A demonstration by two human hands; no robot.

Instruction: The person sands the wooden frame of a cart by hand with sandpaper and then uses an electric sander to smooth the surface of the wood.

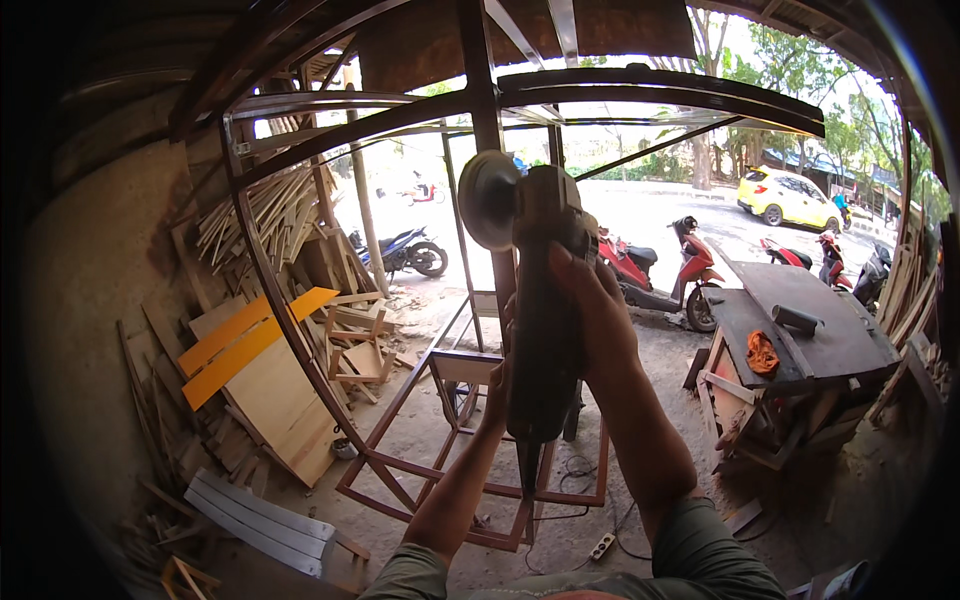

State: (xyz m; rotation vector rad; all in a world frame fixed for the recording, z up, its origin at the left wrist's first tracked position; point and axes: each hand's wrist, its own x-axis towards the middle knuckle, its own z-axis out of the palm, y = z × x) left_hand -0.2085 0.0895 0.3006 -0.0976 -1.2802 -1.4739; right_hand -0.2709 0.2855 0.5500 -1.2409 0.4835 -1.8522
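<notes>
A dark angle grinder point(545, 340) is raised in front of me, its head up and its cord end pointing down. My right hand point(598, 315) wraps round its right side, thumb along the body. On the other side my left hand point(503, 335) grips it too, mostly hidden behind the body. The round grey disc point(488, 200) at the head faces left and overlaps the upright post point(480, 70) of a tall brown metal frame; whether it touches the post I cannot tell. The frame's upper beam point(660, 92) curves across above the grinder.
The frame's lower bars point(385, 480) stand close before me. A power strip point(602, 546) and cables lie on the floor. At right, a dark-topped workbench point(840, 325) bears an orange cloth point(762, 352). Wood boards point(285, 400) lean at left; a red scooter point(665, 270) stands beyond.
</notes>
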